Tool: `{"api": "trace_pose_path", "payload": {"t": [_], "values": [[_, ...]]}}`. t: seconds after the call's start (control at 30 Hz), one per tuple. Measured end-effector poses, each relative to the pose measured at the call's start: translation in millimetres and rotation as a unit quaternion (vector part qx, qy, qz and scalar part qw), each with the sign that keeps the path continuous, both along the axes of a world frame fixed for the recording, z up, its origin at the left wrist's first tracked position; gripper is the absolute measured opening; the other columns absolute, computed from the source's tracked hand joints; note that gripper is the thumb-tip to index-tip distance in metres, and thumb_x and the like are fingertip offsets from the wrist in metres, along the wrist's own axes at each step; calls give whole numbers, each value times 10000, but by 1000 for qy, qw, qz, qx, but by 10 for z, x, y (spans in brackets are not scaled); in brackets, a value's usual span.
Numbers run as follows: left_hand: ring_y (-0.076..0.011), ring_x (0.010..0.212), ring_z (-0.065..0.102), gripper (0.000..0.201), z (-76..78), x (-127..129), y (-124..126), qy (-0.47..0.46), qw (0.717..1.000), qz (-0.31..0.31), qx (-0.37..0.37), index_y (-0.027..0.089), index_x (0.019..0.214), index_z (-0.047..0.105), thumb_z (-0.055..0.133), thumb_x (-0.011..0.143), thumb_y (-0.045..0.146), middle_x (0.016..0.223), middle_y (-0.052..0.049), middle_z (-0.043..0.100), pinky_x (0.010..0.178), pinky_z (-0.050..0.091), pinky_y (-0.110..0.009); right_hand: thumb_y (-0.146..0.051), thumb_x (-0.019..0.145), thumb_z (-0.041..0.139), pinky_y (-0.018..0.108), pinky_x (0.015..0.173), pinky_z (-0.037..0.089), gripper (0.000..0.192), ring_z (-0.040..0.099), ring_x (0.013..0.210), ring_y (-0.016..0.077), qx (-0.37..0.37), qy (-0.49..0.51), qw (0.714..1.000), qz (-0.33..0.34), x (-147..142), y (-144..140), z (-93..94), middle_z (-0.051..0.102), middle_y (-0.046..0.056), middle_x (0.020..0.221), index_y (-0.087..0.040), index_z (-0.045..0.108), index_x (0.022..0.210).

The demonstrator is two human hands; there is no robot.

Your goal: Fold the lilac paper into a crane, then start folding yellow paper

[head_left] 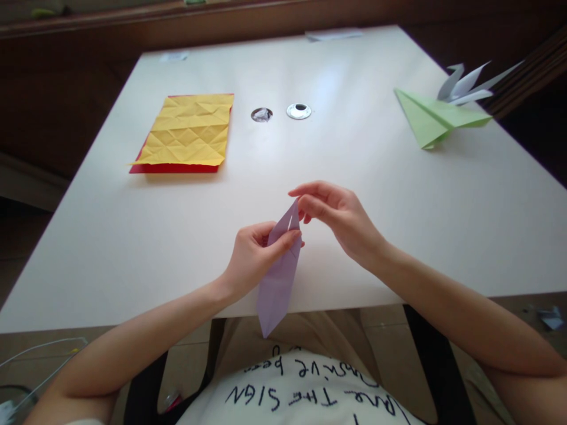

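Observation:
A folded lavender paper shape (278, 277), long and pointed at both ends, hangs upright over the near edge of the white table (354, 177). My left hand (254, 254) pinches it around the upper middle. My right hand (336, 215) pinches its top tip between thumb and fingers. A thin slit shows near the top point.
A creased yellow sheet (190, 128) lies on a red sheet (172, 168) at the far left. A green paper plane (436, 118) and a white folded paper bird (467, 85) sit at the far right. Two round cable holes (299, 111) mark the table's middle back.

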State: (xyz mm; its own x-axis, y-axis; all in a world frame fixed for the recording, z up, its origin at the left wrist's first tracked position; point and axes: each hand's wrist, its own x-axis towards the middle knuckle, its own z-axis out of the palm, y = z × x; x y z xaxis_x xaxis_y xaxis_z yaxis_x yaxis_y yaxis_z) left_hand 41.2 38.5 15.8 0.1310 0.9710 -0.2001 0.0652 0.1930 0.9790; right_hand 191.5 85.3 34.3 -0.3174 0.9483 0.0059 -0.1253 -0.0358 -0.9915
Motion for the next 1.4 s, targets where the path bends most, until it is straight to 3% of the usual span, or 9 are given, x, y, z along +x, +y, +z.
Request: {"api": "trace_pose_path", "payload": {"t": [0.1, 0.17, 0.6, 0.8, 1.0, 1.1, 1.23, 1.4], "values": [[-127, 627, 622, 265, -2, 0, 9, 3, 1000, -1, 5, 141, 722, 684, 647, 770, 399, 690, -37, 691, 531, 453, -194, -328, 655, 753, 248, 500, 489, 240, 579, 569, 116, -35, -20, 996, 78, 4, -25, -8, 609, -7, 631, -148, 595, 676], [-124, 627, 621, 265, 3, 4, 11, -2, 1000, -8, 5, 143, 711, 681, 642, 776, 396, 687, -33, 689, 536, 455, -192, -340, 671, 739, 260, 487, 489, 262, 570, 537, 116, -34, -22, 995, 87, 2, -38, -16, 593, -12, 600, -150, 565, 626], [-121, 631, 624, 210, 5, 5, 3, -38, 999, -34, -13, 164, 756, 687, 655, 773, 371, 706, -19, 695, 547, 461, -197, -259, 827, 567, 196, 456, 361, 277, 448, 520, 62, 49, -41, 998, 16, -31, -76, -28, 476, -44, 547, -156, 537, 572], [-140, 653, 621, 308, -7, -14, 27, -70, 995, -62, -39, 158, 819, 664, 603, 794, 458, 744, -33, 678, 560, 460, -222, -232, 837, 543, 213, 491, 320, 300, 404, 526, 63, 105, -76, 991, -40, -22, -71, -39, 438, -50, 523, -163, 501, 548], [-58, 484, 366, 359, -10, -51, 80, 38, 998, -34, 36, 147, 619, 564, 599, 788, 462, 533, 43, 437, 426, 249, -187, -266, 860, 526, 219, 510, 324, 338, 406, 535, 73, 116, -85, 987, -72, 20, -23, -36, 412, -46, 527, -174, 460, 542], [-60, 476, 315, 390, 0, -56, 87, 92, 991, 4, 94, 155, 548, 485, 582, 805, 431, 512, 51, 382, 427, 230, -201, -394, 886, 475, 235, 531, 338, 401, 427, 548, 85, 125, -117, 985, -38, 33, -18, -52, 437, -31, 544, -178, 454, 548], [-66, 476, 317, 377, -12, -68, 105, 113, 983, 65, 130, 161, 557, 495, 581, 805, 431, 507, 53, 390, 434, 235, -211, -460, 829, 538, 239, 517, 337, 365, 457, 561, 96, 109, -186, 973, 86, 34, -29, -81, 472, -24, 564, -163, 535, 617], [-64, 483, 354, 375, -37, -92, 149, 48, 994, 29, 94, 164, 615, 517, 574, 801, 485, 544, 48, 439, 431, 251, -199, -379, 829, 542, 224, 477, 315, 305, 412, 520, 74, 77, -133, 984, 89, 45, -1, -95, 434, -41, 532, -156, 546, 622]]}}
